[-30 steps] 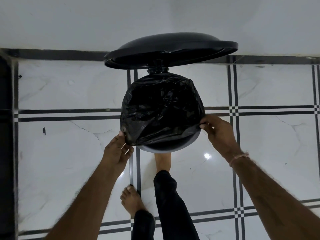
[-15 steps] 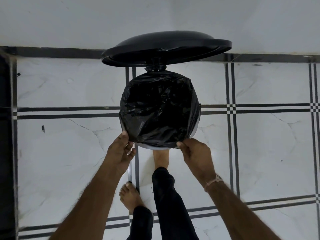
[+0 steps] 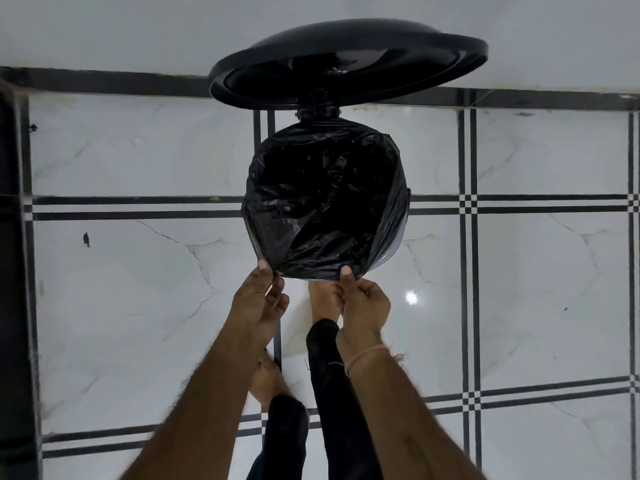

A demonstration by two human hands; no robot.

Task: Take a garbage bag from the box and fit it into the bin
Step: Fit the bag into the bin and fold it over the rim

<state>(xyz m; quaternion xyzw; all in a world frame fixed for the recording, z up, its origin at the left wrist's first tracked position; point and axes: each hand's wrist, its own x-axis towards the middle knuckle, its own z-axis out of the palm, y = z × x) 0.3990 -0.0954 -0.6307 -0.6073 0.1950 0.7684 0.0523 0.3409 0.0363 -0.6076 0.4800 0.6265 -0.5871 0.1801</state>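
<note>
The black bag (image 3: 325,202) sits in the bin (image 3: 398,244), stretched over its rim, with the lid (image 3: 346,60) raised behind. At the near rim, the left hand (image 3: 259,303) and the right hand (image 3: 363,306) each pinch the bag's edge, thumb on top and fingers curled beneath. Bare feet stand on the tiled floor (image 3: 138,306).

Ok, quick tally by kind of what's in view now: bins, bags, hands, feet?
Bin: 1
Bag: 1
Hands: 2, left hand and right hand
Feet: 2, left foot and right foot
Total: 6
</note>
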